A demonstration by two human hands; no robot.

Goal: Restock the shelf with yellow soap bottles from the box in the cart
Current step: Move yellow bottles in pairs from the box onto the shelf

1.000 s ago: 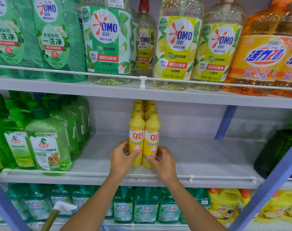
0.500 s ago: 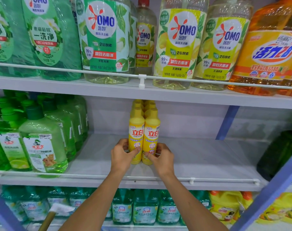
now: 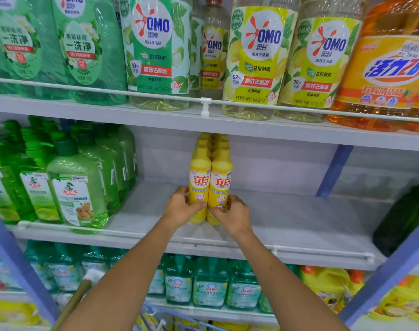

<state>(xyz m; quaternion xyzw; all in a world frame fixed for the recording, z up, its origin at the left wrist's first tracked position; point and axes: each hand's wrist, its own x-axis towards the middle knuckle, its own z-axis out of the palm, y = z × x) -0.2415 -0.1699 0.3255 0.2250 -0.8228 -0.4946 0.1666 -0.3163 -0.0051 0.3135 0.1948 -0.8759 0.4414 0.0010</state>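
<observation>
- The left hand [image 3: 182, 207] grasps the lower part of the left front bottle [image 3: 199, 177]. Its fingers [image 3: 182, 190] are curled round the bottle's left side, and the thumb lies across the front.
- The right hand [image 3: 234, 215] grasps the lower part of the right front bottle [image 3: 222, 180]. Its fingers [image 3: 235, 199] are curled round the bottle's right side, and the thumb lies on the front.
- Both front bottles are yellow and upright. They stand side by side, touching each other, with their labels facing outward.
- Their bases rest on the middle shelf [image 3: 287, 218], near its centre and set back from the white front rail [image 3: 311, 252].
- More yellow bottles [image 3: 204, 142] stand directly behind the front pair in two files running toward the back wall. Only their caps and shoulders show.
- Both forearms reach in over the rail from below.
- Green bottles [image 3: 77, 187] fill the left end of the middle shelf, well apart from the yellow ones, with bare shelf between.
- A dark green bottle [image 3: 404, 218] stands at the right end, well apart from the right hand.
- The upper shelf [image 3: 155, 118] carries large bottles [image 3: 256, 56] with green, yellow and orange labels.
- The lower shelf [image 3: 203, 311] carries teal bottles [image 3: 209, 283].
</observation>
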